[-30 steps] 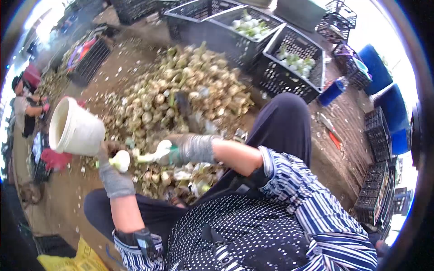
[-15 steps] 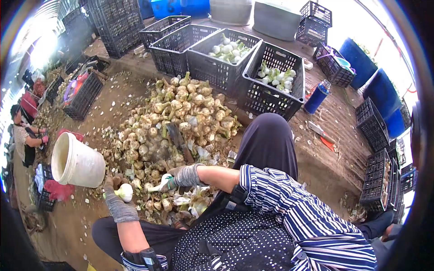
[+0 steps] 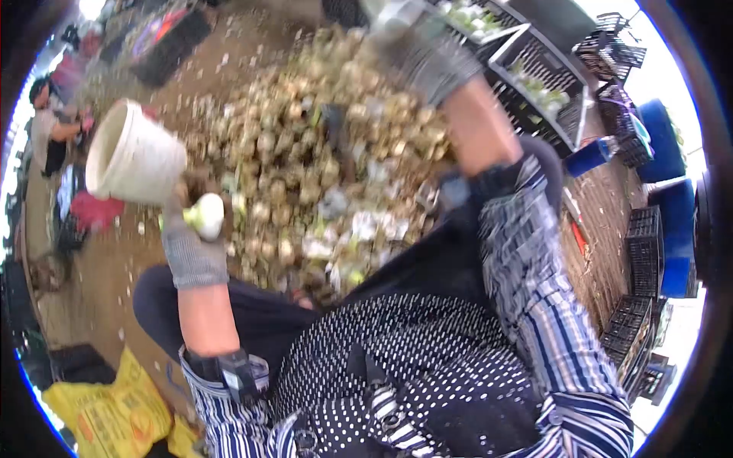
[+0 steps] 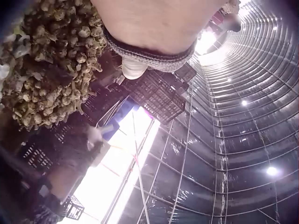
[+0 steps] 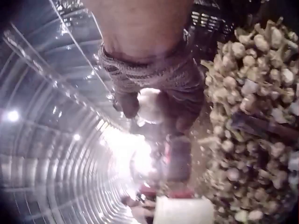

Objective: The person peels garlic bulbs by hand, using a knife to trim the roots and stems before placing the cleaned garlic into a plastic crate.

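My left hand (image 3: 191,240), in a grey knit glove, holds a white garlic bulb (image 3: 206,216) beside the white bucket (image 3: 149,156). That bulb (image 4: 134,68) also shows past the glove cuff in the left wrist view. My gloved right hand (image 3: 427,61), blurred, is stretched out over the far right side of the garlic pile (image 3: 282,137), close to the black crates. A pale bulb (image 5: 150,105) shows between its fingers in the right wrist view. The pile is of brownish, unpeeled bulbs with stems.
A black crate (image 3: 569,126) with white bulbs stands at upper right, another behind it. A blue bottle (image 3: 588,158) and a red-handled knife (image 3: 577,229) lie to the right. A yellow bag (image 3: 114,412) is at lower left; another person (image 3: 57,130) works at far left.
My right hand has swung from beside the left hand up and to the right, across the pile toward the crates. The left hand keeps its bulb near the bucket. The head view has shifted.
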Demonstrator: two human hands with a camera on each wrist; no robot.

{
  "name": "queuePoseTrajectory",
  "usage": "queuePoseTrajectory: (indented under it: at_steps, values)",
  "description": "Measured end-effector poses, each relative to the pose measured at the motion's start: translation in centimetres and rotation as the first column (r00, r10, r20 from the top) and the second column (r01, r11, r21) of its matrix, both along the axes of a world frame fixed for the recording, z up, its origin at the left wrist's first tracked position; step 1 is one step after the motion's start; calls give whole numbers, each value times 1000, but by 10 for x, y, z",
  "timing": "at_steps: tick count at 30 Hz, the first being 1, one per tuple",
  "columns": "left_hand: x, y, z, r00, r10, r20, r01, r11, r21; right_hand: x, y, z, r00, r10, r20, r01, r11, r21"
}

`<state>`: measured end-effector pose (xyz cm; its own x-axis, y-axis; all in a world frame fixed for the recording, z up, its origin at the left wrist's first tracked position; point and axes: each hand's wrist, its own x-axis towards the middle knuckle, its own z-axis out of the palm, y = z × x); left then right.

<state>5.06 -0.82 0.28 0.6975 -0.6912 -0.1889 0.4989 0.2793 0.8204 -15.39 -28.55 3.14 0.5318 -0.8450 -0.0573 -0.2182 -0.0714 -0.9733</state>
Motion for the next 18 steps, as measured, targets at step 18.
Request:
queuePoseTrajectory:
  at_steps: [18]
  values:
    - [15, 21, -8, 981, -154, -118, 147, 987, -64, 40, 37, -238, 273, 376, -886, -348, 897, 273]
